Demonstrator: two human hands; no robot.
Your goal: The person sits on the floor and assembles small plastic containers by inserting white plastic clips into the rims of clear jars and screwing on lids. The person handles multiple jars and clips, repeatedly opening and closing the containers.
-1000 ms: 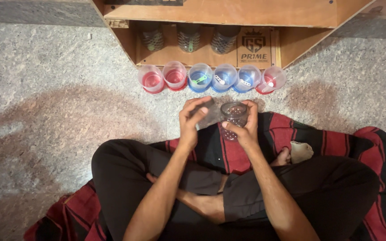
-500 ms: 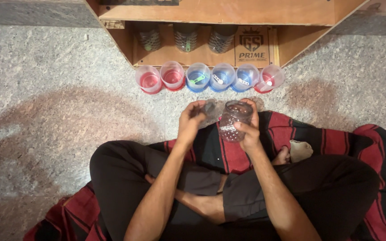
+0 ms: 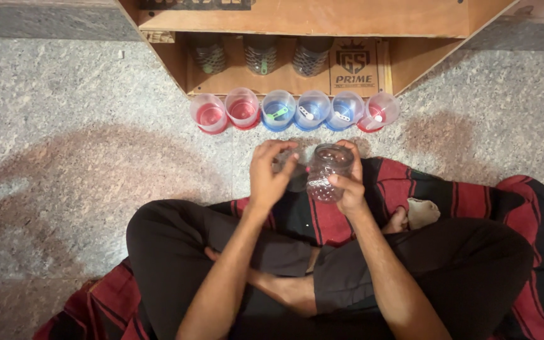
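Right hand (image 3: pixel 349 182) still gripping the clear jar (image 3: pixel 327 171), left hand (image 3: pixel 271 171) now drawing away leftward holding its lid (image 3: pixel 294 175), jar mouth showing open

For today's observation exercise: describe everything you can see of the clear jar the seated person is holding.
The jar is small, of clear plastic or glass with a bumpy, dimpled wall. Its round mouth faces up toward the camera and looks open. The right hand grips its side, holding it above the lap, over a red and black striped cloth. The left hand hovers beside it, seemingly holding a lid, though that is unclear. Its contents cannot be made out.
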